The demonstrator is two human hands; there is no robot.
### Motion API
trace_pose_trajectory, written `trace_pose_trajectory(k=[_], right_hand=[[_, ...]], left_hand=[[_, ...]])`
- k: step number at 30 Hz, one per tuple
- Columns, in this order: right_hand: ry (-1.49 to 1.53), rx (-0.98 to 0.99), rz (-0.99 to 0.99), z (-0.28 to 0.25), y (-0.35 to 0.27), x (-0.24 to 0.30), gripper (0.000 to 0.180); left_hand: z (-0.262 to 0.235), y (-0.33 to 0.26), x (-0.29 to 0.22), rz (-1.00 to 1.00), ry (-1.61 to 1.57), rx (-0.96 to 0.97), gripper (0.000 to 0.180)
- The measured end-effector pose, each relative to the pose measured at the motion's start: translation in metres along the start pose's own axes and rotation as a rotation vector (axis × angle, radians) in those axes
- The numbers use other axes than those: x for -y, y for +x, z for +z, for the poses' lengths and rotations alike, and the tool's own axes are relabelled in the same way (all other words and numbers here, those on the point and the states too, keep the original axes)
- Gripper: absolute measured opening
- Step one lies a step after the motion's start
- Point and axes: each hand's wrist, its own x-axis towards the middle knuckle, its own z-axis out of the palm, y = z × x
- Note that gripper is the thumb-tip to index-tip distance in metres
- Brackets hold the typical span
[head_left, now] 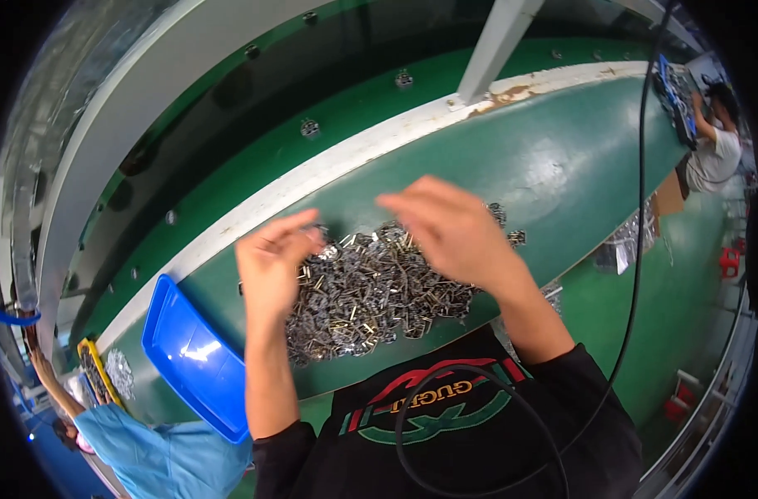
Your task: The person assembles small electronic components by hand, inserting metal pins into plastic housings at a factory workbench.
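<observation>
Head view, read left to right with the heap of small metal clips (371,291) as landmark. Far left of the heap, at the picture's edge, a co-worker in a light blue sleeve (146,453) bends over a yellow-rimmed tray (92,370); nearer the heap lies a blue plastic tray (192,358), tilted on the green table (562,166). At the heap's left margin I see my left hand (271,262), fingers bunched and pinched together above the clips; whether a clip sits between them I cannot tell. The heap itself rests on the table's near edge, directly ahead of my torso: many thin, bright, stamped pieces, tangled. I judge each piece light, stiff and slippery, with edges that may snag its neighbours, so a fingertip pinch on one projecting end at the heap's rim looks the best hold. Over the heap's upper right, my right hand (454,229) hovers palm down, fingers loosely curled and blurred; its underside is hidden, so its grip cannot be read. Right of the heap, a black cable (637,249) crosses the table, a crumpled clear bag (624,241) lies near it, and a distant seated person (716,150) is partly cut off.
</observation>
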Motion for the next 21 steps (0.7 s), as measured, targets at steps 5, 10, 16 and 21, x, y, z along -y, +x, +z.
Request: trace_pose_trajectory(k=[5, 10, 16, 21], right_hand=[[-0.385, 0.068, 0.428, -0.089, -0.039, -0.05, 0.02], [-0.288, 0.295, 0.704, -0.127, -0.074, -0.052, 0.023], [0.0, 0.275, 0.787, -0.118, -0.093, -0.06, 0.028], [-0.218, 0.001, 0.628, -0.115, -0.105, -0.072, 0.038]], left_hand=[[-0.04, 0.093, 0.017, 0.093, 0.377, -0.176, 0.028], [-0.092, 0.153, 0.048, 0.021, 0.416, -0.24, 0.028], [-0.12, 0.146, 0.042, 0.247, 0.859, -0.415, 0.035], [-0.18, 0.13, 0.058, 0.28, 1.188, -0.304, 0.04]])
